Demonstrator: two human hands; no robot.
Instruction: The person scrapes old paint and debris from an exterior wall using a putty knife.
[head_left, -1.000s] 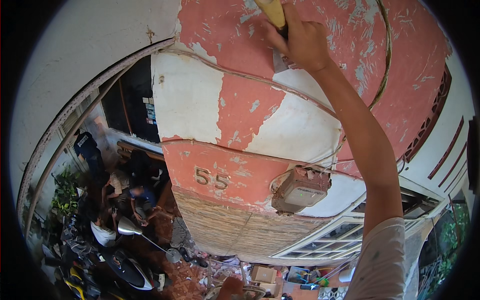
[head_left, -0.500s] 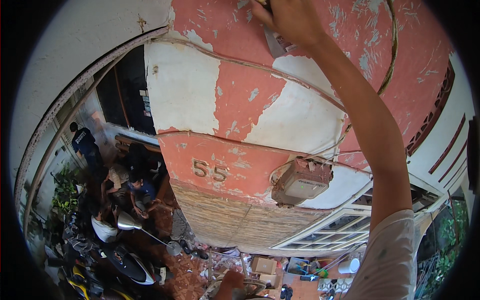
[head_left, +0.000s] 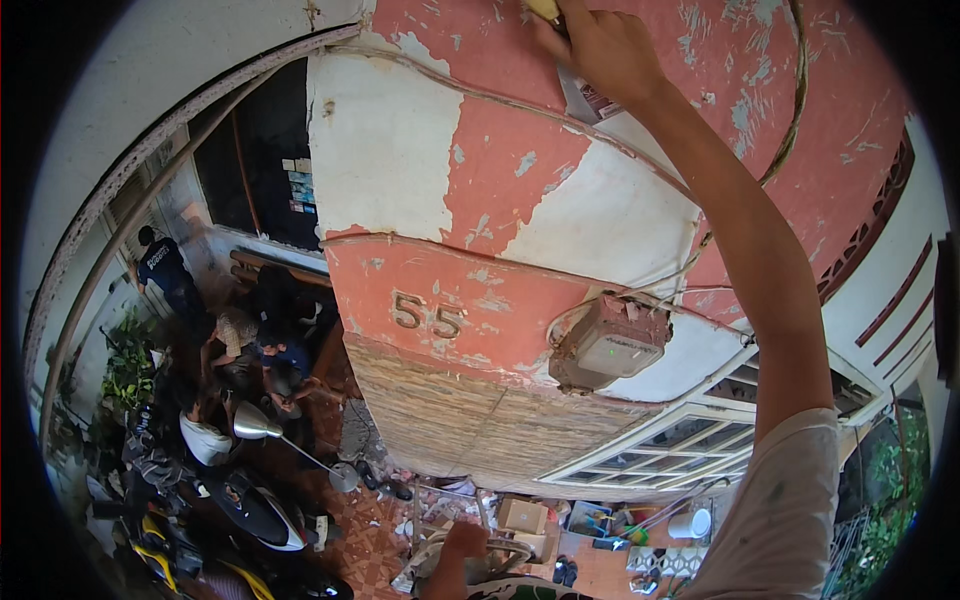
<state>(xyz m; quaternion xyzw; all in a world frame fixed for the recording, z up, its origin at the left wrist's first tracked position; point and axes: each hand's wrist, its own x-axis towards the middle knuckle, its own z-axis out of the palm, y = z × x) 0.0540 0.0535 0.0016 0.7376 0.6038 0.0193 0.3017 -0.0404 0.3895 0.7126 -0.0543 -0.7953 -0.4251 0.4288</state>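
High on the wall [head_left: 520, 150], my right hand [head_left: 610, 60] is closed around the yellow handle of a scraper [head_left: 590, 98]. The flat metal blade lies against the red paint, close to a cable strung across the wall. Patches of white show where the red layer is gone, with ragged edges and small chips around them. Low in the view, my left hand [head_left: 465, 542] looks like a fist beside some metal framework [head_left: 510, 550]. What it grips, if anything, is hidden.
A dirty meter box [head_left: 615, 345] with loose wires juts from the wall below. Another cable [head_left: 790, 120] hangs at right. Far beneath are cardboard boxes [head_left: 522, 515], a white bucket [head_left: 690, 522], motorbikes [head_left: 260, 510], a lamp-like metal shade [head_left: 255, 422] and several people [head_left: 205, 435].
My right hand and the scraper have moved down and slightly right along the wall. The whole view has tilted a little downward. My left hand stays low near the metal framework.
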